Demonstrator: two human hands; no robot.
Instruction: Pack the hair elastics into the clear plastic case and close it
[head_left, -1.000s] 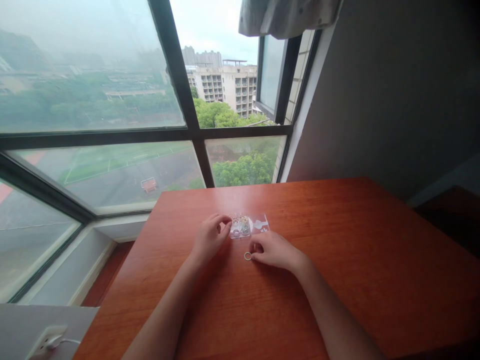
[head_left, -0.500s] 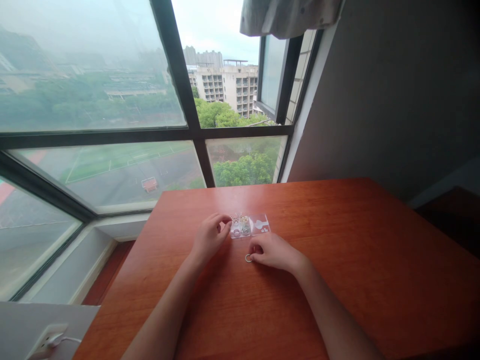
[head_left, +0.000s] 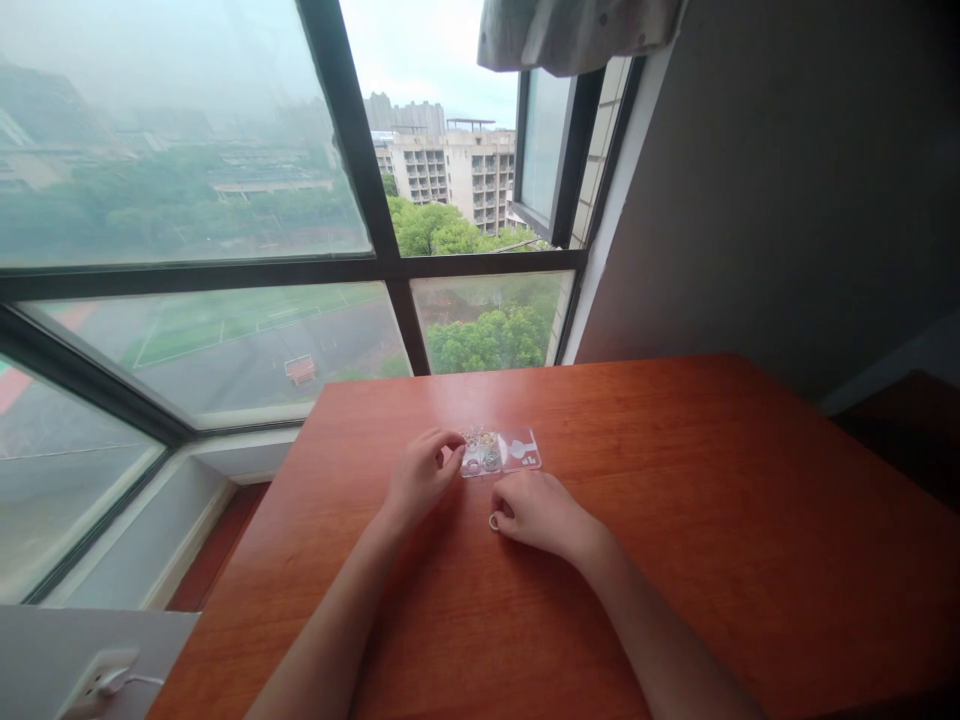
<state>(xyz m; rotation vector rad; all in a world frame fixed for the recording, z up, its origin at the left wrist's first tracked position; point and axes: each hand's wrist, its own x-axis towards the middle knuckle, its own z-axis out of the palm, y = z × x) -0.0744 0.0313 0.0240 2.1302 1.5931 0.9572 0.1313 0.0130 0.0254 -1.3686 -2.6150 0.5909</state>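
A small clear plastic box [head_left: 471,472] stands on the table with its lid [head_left: 520,450] folded open to the right. Its compartments hold several small rings and other pieces, too tiny to tell apart. My left hand [head_left: 422,472] grips the box's left edge between thumb and fingers. Nearer to me, just below the lid, my right hand [head_left: 541,508] is closed, with a small pale ring [head_left: 493,522] pinched between thumb and fingertips. The ring is close to the table surface; part of it is hidden by the fingers.
The reddish-brown wooden table [head_left: 675,520] reaches to the window [head_left: 480,262] at the back. A grey wall [head_left: 750,200] rises on the right. At lower left a plug sits in a wall socket [head_left: 99,685].
My right hand has shifted slightly left and toward me, and the ring has turned and shows less between the fingers. My left hand stays at the box.
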